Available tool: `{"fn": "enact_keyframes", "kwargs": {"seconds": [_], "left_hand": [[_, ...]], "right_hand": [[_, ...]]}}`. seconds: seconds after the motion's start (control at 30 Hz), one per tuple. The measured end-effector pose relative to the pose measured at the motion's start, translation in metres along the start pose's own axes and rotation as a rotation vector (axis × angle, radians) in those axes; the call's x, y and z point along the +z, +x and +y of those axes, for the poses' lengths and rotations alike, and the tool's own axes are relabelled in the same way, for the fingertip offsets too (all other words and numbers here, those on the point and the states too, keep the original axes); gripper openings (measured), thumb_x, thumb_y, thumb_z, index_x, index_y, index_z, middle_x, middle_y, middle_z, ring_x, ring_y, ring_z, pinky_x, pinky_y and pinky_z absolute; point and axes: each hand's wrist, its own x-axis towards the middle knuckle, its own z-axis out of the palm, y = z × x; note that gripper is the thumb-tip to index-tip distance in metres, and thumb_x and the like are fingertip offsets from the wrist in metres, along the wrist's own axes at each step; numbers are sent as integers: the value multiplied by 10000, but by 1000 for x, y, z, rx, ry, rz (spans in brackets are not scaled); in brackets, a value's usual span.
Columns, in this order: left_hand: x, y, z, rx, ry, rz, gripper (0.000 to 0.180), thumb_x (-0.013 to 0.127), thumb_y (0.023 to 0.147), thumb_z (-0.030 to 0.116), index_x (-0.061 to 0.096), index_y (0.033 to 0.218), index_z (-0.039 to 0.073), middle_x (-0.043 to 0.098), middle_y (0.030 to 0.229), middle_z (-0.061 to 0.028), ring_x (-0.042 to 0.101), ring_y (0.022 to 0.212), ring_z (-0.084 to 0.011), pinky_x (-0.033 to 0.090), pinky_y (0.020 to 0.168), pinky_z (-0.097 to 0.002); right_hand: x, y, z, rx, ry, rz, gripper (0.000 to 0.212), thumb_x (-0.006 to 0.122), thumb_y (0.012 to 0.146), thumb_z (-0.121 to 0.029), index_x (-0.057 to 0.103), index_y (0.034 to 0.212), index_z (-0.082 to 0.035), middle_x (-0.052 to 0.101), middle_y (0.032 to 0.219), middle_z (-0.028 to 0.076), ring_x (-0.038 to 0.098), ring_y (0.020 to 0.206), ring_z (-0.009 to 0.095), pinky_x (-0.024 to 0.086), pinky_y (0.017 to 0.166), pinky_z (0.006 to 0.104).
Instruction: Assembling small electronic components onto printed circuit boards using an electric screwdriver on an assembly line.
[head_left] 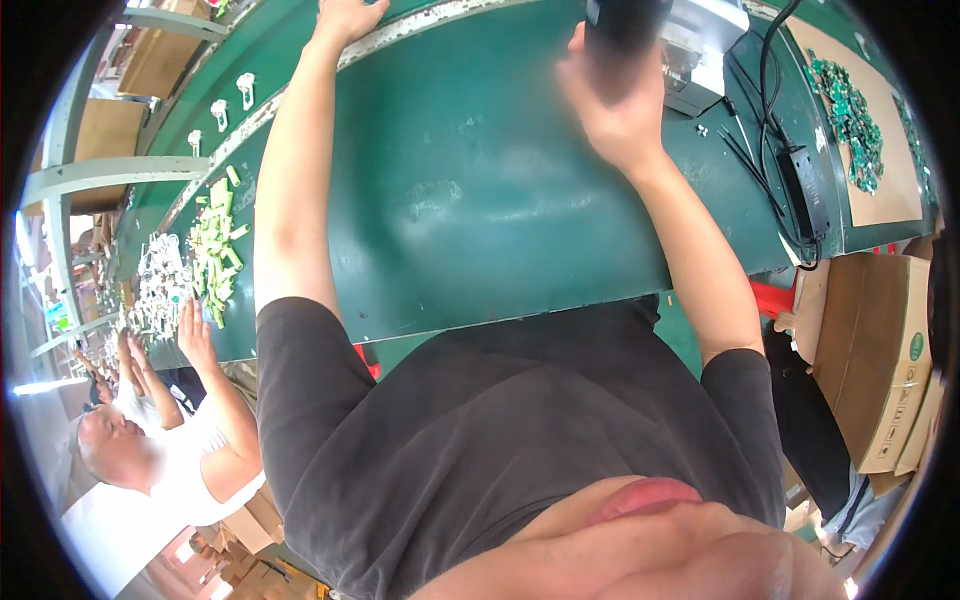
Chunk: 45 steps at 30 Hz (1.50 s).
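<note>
My right hand [625,115] is raised over the right half of the green workbench [480,200]. Its fingers and thumb are closed around a dark, cylinder-shaped object [625,40], blurred and cut off by the upper picture edge, so its kind is unclear. Beside it stands a white-and-grey boxy device [700,55], partly hidden by that object. My left arm stretches far forward, and my left hand [348,18] is at the bench's worn far rail. The thumb points right, while the other fingers run out of the picture.
Black cables and a black power adapter [803,190] lie on the right. Beyond them, green circuit boards [850,125] cover cardboard. Light-green pieces [215,245] and white parts [160,285] are heaped left, near a co-worker's hand [195,335]. Cardboard boxes [865,350] stand at right.
</note>
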Motion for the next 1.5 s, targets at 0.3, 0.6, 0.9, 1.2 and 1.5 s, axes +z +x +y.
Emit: {"fn": "enact_keyframes", "kwargs": {"seconds": [0.3,0.6,0.9,1.2,1.5], "left_hand": [[13,21,55,-186,-216,-27,498,716,852,254,552,1236,-19,631,1253,-278,593,1185,-456,490,1004,-498],[-76,-92,176,387,-727,-199,197,551,851,48,624,1034,48,625,1048,-193,602,933,-361,512,848,-420],[-74,-156,220,974,-629,76,176,705,816,37,685,991,35,675,1064,-142,659,984,-354,550,844,-446],[-78,-171,218,773,-749,-121,267,828,761,148,753,976,8,518,1400,-265,527,1276,-440,466,1078,-451],[-64,-170,218,715,-961,-185,255,853,739,126,758,936,-6,545,1364,-266,568,1247,-416,508,1041,-451]], "right_hand": [[-18,1,-11,304,174,-20,293,702,917,9,554,1167,-28,630,947,28,600,756,106,500,693,262],[-74,78,-28,-203,135,201,700,561,879,146,323,1518,-12,599,1083,95,578,590,98,496,520,229],[-59,73,-30,180,170,-14,689,561,835,152,376,1472,-33,595,1070,98,551,551,112,495,504,259],[-28,23,-8,74,407,-64,708,550,839,159,314,1469,-61,553,1067,127,548,536,116,494,497,261],[-17,12,-4,83,393,-75,693,510,828,182,314,1454,-41,558,1055,129,553,550,116,489,508,244]]}}
